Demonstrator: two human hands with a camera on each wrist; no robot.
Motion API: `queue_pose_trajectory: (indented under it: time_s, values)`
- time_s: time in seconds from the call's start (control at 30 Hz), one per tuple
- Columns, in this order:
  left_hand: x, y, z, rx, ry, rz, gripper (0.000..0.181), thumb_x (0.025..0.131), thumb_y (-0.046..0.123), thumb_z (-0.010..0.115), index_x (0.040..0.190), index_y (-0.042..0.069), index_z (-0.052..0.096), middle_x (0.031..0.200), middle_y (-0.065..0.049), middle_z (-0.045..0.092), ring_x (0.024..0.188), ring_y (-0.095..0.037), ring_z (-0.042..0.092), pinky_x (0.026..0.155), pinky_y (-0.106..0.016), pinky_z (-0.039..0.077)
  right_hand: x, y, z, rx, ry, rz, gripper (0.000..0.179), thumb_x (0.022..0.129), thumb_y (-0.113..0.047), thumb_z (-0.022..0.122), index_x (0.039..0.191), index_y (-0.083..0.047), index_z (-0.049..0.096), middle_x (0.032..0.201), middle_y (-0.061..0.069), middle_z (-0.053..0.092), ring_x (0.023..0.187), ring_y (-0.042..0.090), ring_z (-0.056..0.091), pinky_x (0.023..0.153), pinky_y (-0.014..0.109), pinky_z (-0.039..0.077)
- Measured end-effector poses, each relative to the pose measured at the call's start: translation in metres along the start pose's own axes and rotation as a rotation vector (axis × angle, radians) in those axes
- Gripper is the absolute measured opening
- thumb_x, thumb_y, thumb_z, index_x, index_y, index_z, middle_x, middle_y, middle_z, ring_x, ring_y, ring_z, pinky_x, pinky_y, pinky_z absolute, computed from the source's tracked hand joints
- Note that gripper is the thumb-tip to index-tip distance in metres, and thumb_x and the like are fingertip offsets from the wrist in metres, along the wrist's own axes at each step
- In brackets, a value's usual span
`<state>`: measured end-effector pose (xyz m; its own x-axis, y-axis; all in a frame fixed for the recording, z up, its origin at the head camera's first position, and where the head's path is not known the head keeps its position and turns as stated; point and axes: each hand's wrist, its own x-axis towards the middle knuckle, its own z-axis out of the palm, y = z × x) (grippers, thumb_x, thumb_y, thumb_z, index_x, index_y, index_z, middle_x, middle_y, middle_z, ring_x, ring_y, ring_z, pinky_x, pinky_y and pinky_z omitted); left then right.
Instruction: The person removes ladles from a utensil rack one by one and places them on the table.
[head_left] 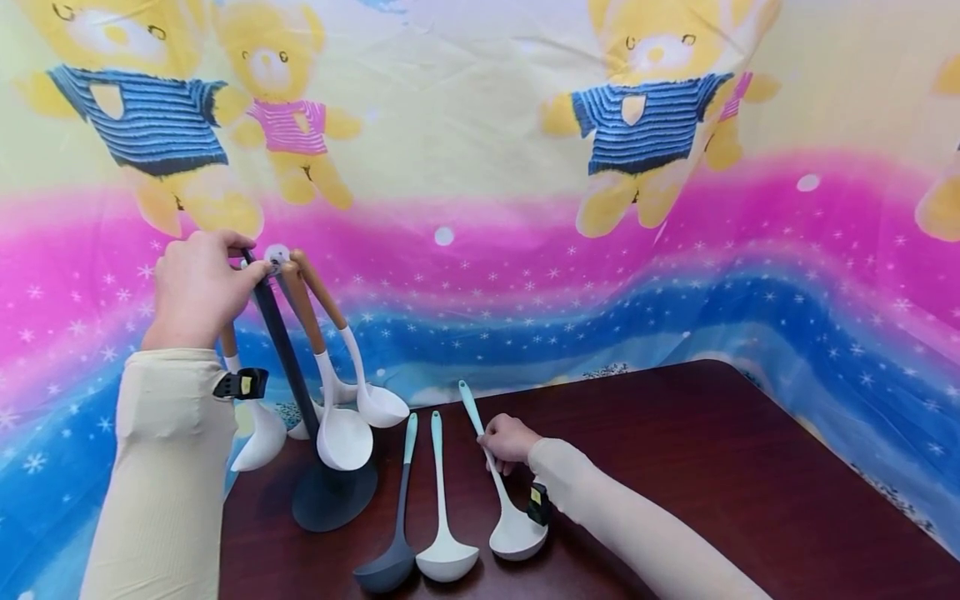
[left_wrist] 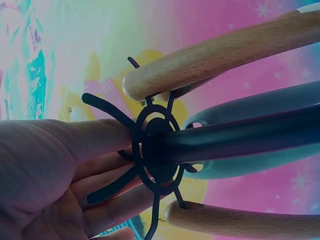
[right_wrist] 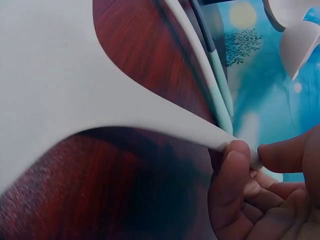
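Observation:
My left hand (head_left: 198,283) grips the top ring (left_wrist: 139,145) of a black utensil stand (head_left: 281,350), thumb on one side and fingers on the other. White ladles with wooden handles hang from the stand, among them a front ladle (head_left: 345,440) and a right-hand ladle (head_left: 381,406). Two greyish-green handles (left_wrist: 240,107) with end holes hang beside the pole. Over the table, my right hand (head_left: 510,440) pinches a white ladle (head_left: 517,533) with a mint handle end between thumb and fingers. Its bowl is low, near the tabletop; I cannot tell whether it touches.
A dark grey ladle (head_left: 386,571) and another white ladle (head_left: 446,562), both mint-handled, lie side by side between the stand's round base (head_left: 333,504) and my right hand. The dark red-brown table (head_left: 675,467) reaches to a printed bear curtain (head_left: 465,275) behind.

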<state>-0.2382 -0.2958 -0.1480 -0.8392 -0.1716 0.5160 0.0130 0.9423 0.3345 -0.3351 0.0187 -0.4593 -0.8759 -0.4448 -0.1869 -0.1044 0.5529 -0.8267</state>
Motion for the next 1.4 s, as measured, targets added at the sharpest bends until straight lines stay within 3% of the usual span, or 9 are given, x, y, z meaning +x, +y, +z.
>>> queue_pose_trajectory:
  time_s: [0.43, 0.7, 0.97, 1.17, 1.4]
  values:
    - [-0.002, 0.002, -0.003, -0.015, -0.009, -0.019, 0.048, 0.099, 0.025, 0.063, 0.133, -0.008, 0.058, 0.111, -0.035, 0.062, 0.1, -0.049, 0.046, 0.078, -0.057, 0.044, -0.006, -0.002, 0.008, 0.033, -0.066, 0.051, 0.033, 0.103, -0.011, 0.052, 0.085, 0.011, 0.069, 0.068, 0.015, 0.071, 0.043, 0.01, 0.051, 0.048, 0.028, 0.053]
    - [-0.001, 0.003, 0.0, -0.043, -0.023, -0.051, 0.047, 0.101, 0.022, 0.059, 0.14, -0.004, 0.053, 0.126, -0.034, 0.059, 0.108, -0.05, 0.048, 0.078, -0.055, 0.049, -0.01, -0.002, 0.011, -0.026, -0.06, 0.086, 0.039, 0.095, -0.006, 0.062, 0.057, -0.008, 0.055, 0.053, 0.004, 0.055, 0.044, 0.012, 0.05, 0.052, 0.031, 0.056]
    - [-0.001, 0.004, 0.0, -0.07, -0.041, -0.092, 0.047, 0.103, 0.023, 0.054, 0.143, -0.001, 0.051, 0.127, -0.035, 0.059, 0.101, -0.05, 0.056, 0.059, -0.038, 0.055, -0.01, -0.002, 0.01, -0.03, -0.068, 0.078, 0.03, 0.094, -0.004, 0.063, 0.065, 0.001, 0.066, 0.052, 0.004, 0.055, 0.044, 0.012, 0.051, 0.055, 0.032, 0.058]
    - [-0.002, 0.006, 0.003, -0.067, -0.013, -0.098, 0.047, 0.104, 0.025, 0.049, 0.143, -0.001, 0.051, 0.127, -0.035, 0.059, 0.103, -0.051, 0.057, 0.077, -0.054, 0.056, -0.011, -0.002, 0.01, -0.027, -0.069, 0.077, 0.026, 0.093, -0.003, 0.064, 0.069, 0.005, 0.07, 0.053, 0.005, 0.057, 0.043, 0.011, 0.052, 0.056, 0.033, 0.059]
    - [-0.002, 0.007, 0.006, -0.052, 0.003, -0.1, 0.044, 0.105, 0.024, 0.049, 0.142, -0.001, 0.053, 0.126, -0.033, 0.061, 0.104, -0.05, 0.056, 0.08, -0.056, 0.055, -0.009, 0.001, 0.007, 0.013, -0.101, 0.073, 0.021, 0.093, -0.001, 0.064, 0.074, 0.007, 0.068, 0.055, 0.007, 0.058, 0.043, 0.011, 0.054, 0.056, 0.033, 0.059]
